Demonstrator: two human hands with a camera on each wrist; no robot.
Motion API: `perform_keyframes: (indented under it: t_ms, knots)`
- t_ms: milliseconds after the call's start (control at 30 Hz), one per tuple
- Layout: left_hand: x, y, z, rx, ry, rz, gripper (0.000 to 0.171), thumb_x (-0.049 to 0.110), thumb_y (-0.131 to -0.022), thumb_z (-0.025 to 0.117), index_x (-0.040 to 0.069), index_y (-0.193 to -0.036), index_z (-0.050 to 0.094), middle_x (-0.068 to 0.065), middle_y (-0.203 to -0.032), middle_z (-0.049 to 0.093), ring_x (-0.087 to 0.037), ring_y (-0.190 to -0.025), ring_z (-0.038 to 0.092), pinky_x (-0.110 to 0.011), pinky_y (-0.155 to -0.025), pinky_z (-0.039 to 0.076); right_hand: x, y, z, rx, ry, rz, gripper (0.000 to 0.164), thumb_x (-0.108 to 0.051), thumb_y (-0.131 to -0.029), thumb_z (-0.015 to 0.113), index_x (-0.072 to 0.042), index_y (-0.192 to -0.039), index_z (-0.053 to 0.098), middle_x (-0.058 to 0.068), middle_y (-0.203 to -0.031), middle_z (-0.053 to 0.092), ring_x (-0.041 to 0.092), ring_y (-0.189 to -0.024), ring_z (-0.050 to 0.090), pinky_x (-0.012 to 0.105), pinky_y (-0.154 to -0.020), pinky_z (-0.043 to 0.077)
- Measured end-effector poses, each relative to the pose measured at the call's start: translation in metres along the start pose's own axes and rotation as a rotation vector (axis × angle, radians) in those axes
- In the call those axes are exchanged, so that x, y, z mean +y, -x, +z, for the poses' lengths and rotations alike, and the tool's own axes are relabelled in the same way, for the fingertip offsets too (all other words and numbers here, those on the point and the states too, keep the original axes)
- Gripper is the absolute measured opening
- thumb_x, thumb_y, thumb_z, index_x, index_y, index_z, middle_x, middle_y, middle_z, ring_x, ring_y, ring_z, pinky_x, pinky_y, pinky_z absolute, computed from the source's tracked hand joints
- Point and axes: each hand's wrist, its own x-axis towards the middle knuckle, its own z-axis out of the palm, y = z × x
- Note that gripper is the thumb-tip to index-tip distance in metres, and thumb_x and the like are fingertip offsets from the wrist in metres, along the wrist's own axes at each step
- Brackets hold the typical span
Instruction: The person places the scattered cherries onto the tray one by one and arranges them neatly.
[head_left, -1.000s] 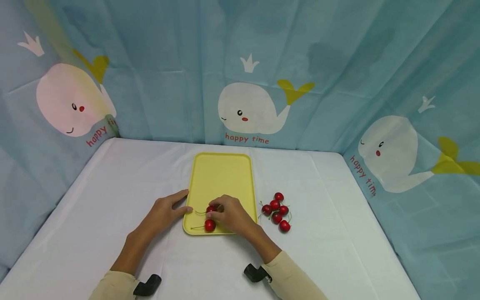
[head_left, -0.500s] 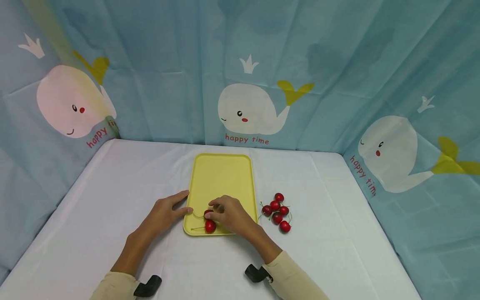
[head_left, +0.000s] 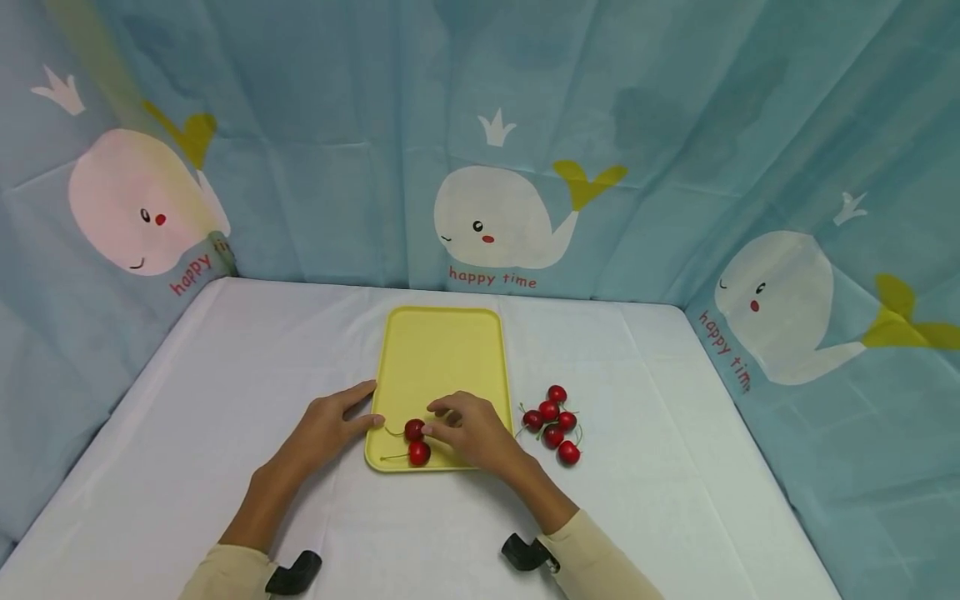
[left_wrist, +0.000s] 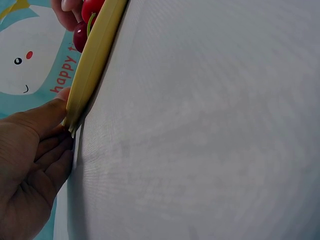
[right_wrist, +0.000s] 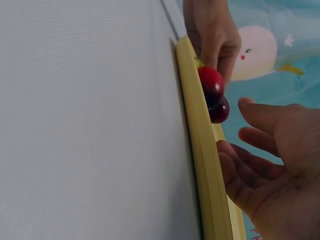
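My left hand (head_left: 324, 429) rests at the left edge of a yellow tray (head_left: 442, 350), its thumb at the rim and its index finger touching the edge farther up. Two red cherries with stems lie near the tray's front left: a darker cherry (head_left: 414, 430) and, just in front of it, a brighter cherry (head_left: 419, 453). Over the tray, right beside the darker one, my right hand (head_left: 476, 429) has its thumb and fingers apart and holds nothing. The right wrist view shows a gap between that hand (right_wrist: 280, 150) and the cherries (right_wrist: 211, 86).
Right of the tray, several more cherries (head_left: 552, 436) with stems sit in a cluster on the white cloth (head_left: 645, 500). A blue curtain (head_left: 315, 208) printed with whales stands behind and at both sides of the table.
My right hand has shifted the darker cherry slightly left and toward me, then let go of it and drawn back a little to the right. The left hand stays put.
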Motion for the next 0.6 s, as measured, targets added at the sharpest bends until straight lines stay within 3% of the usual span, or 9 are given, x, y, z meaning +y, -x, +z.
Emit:
perform_keyframes:
  t_ms: [600]
  knots:
    - [-0.001,0.0,0.001,0.02,0.005,0.024,0.076,0.035,-0.097,0.079,0.006,-0.159,0.048,-0.017,-0.162,0.048,-0.044,-0.153,0.04,-0.062,-0.122,0.037,0.006,0.024,-0.019,0.06,-0.101,0.001,0.037,-0.032,-0.097,0.079,-0.008,-0.125,0.075,0.006,-0.117,0.077,0.012,-0.094,0.073,0.023,-0.078,0.063]
